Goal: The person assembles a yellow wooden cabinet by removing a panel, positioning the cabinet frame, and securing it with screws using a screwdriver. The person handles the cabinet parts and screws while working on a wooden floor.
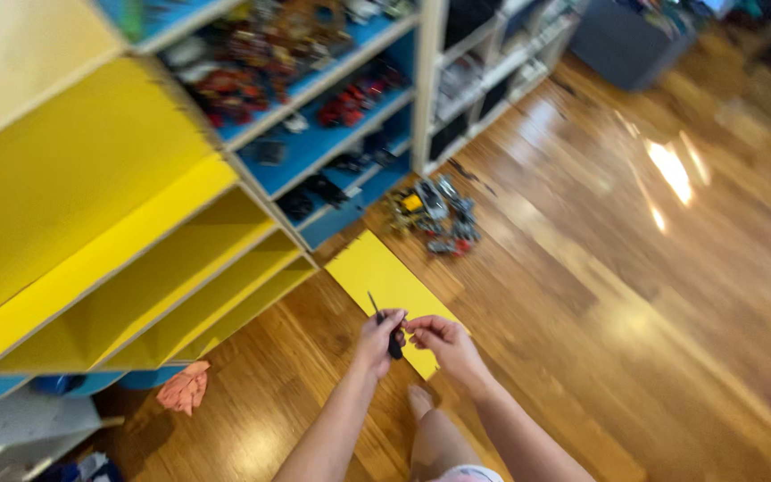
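The left hand (377, 337) has its grip closed around a thin black tool (385, 328). The right hand (439, 339) pinches something tiny just beside it, above a flat yellow board (377, 272) on the wooden floor (626, 295). The small work looks unfinished.

I am holding a small dark tool (388, 332) in my left hand (379, 337), its thin tip pointing up and away from me. My right hand (443, 341) is pinching at the tool's lower end, fingertips meeting the left hand's. Both hands are hovering over a yellow board (377, 272) lying flat on the wooden floor (626, 295). A pile of small toys (435, 216) is sitting beyond the board, near the blue shelves (314, 143). Yellow shelves (136, 286) are standing to my left, with an orange cloth (185, 388) lying below them.
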